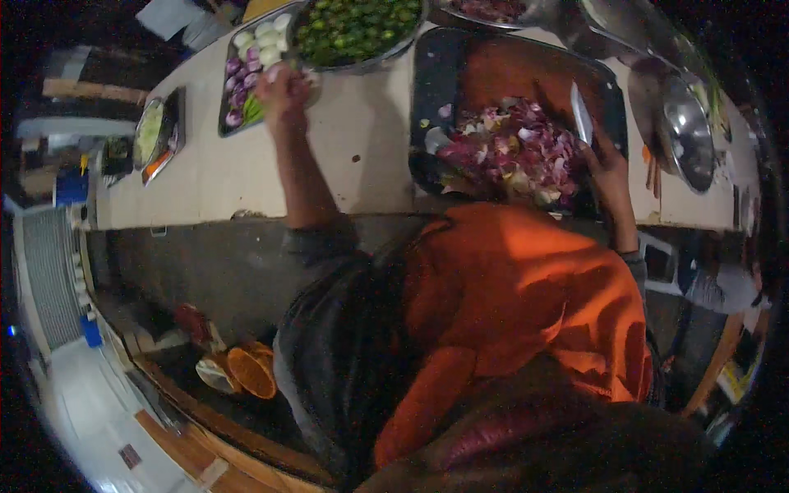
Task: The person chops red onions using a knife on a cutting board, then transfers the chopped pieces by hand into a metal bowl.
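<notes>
My left hand (285,89) is over the right edge of a dark tray (229,123) that bears peeled white onions (268,40), red onions (239,83) and something green. It is blurred, and whether its fingers hold an onion cannot be told. My right hand (607,166) grips a knife (579,111), blade pointing away from me, at the right side of a large black tray (434,68). Red onion skins and scraps (515,148) lie heaped in that tray.
A large bowl of small green produce (357,28) stands at the back, beside a metal bowl with reddish contents (487,9). A shiny metal bowl (693,132) is at the right. On the far left of the table (246,185) sits a container of pale green pieces (150,132).
</notes>
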Motion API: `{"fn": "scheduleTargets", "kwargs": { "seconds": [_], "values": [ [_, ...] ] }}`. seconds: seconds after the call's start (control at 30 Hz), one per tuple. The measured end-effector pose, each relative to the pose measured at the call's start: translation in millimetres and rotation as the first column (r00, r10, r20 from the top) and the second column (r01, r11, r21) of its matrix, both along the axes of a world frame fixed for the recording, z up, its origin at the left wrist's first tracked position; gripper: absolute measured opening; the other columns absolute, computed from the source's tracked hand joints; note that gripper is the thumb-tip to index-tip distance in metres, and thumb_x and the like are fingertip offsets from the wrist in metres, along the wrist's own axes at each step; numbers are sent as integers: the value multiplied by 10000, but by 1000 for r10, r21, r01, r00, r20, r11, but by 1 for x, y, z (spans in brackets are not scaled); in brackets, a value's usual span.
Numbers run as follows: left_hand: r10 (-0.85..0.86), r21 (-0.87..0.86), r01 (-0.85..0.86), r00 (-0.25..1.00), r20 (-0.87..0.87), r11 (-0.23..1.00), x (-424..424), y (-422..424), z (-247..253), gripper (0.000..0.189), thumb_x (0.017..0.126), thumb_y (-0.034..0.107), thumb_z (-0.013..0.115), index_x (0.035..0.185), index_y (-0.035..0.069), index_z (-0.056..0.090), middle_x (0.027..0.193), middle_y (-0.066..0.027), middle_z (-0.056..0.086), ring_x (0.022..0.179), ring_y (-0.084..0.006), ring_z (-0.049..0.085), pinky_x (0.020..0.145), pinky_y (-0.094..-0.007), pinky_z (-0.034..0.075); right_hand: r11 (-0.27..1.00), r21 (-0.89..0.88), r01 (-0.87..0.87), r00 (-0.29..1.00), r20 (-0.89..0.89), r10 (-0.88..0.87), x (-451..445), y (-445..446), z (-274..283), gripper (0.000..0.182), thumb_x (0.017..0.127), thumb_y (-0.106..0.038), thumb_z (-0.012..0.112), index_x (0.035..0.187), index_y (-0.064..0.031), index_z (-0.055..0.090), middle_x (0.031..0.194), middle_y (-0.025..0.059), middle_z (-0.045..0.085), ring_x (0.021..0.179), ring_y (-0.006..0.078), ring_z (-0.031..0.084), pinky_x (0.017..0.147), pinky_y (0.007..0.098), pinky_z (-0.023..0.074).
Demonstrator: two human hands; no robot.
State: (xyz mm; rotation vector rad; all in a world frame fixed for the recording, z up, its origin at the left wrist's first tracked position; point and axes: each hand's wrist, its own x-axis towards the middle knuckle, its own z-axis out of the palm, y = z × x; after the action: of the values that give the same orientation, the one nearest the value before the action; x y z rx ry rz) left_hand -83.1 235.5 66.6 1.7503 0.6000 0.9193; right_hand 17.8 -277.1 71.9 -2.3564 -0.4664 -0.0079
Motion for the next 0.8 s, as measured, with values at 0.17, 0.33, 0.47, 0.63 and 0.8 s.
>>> {"fn": "scheduleTargets", "kwargs": {
  "seconds": [0.17, 0.33, 0.47, 0.63, 0.8],
  "values": [
    [171, -114, -162, 983, 72, 980, -1, 116, -16, 448, 730, 247, 678, 1069, 0, 520, 918, -158, 576, 782, -252, 547, 673, -333, 446, 999, -1, -36, 995, -95, 36, 8, -5, -1, 506, 811, -350, 590, 1241, -115, 462, 1045, 185, 596, 984, 332, 572, 817, 367, 441],
    [702, 723, -384, 685, -194, 575, 23, 114, 4, 580, 738, 342, 671, 1202, 50, 483, 1247, -216, 415, 1125, -332, 440, 916, -427, 382, 997, -72, 17, 999, 50, -13, 14, -9, -9, 465, 824, -357, 567, 1213, -114, 494, 1059, 224, 571, 1009, 357, 546, 852, 391, 434],
    [364, 722, -181, 926, -105, 668, 42, 49, 51, 457, 783, 254, 636, 1163, 29, 516, 1186, -219, 477, 1103, -317, 468, 912, -401, 381, 983, -152, 102, 986, -112, -119, 35, -11, -21, 435, 848, -333, 531, 1218, -108, 484, 1100, 222, 552, 1013, 360, 538, 845, 368, 426],
    [-237, 572, 238, 968, -78, 785, 105, -60, 91, 350, 791, 227, 624, 1055, 1, 583, 1033, -161, 607, 947, -267, 588, 826, -327, 435, 945, -284, 160, 977, -89, -192, 61, -4, -33, 422, 858, -395, 469, 1158, -105, 533, 1050, 215, 571, 969, 394, 541, 839, 449, 430],
    [-482, 501, 580, 814, -324, 643, 186, -134, 79, 348, 791, 255, 601, 1089, 76, 583, 933, -146, 634, 853, -244, 620, 777, -312, 466, 939, -322, 123, 968, -170, -185, 64, 10, -16, 425, 846, -395, 496, 1135, -86, 543, 989, 225, 588, 957, 395, 543, 813, 427, 427]
  ]
}}
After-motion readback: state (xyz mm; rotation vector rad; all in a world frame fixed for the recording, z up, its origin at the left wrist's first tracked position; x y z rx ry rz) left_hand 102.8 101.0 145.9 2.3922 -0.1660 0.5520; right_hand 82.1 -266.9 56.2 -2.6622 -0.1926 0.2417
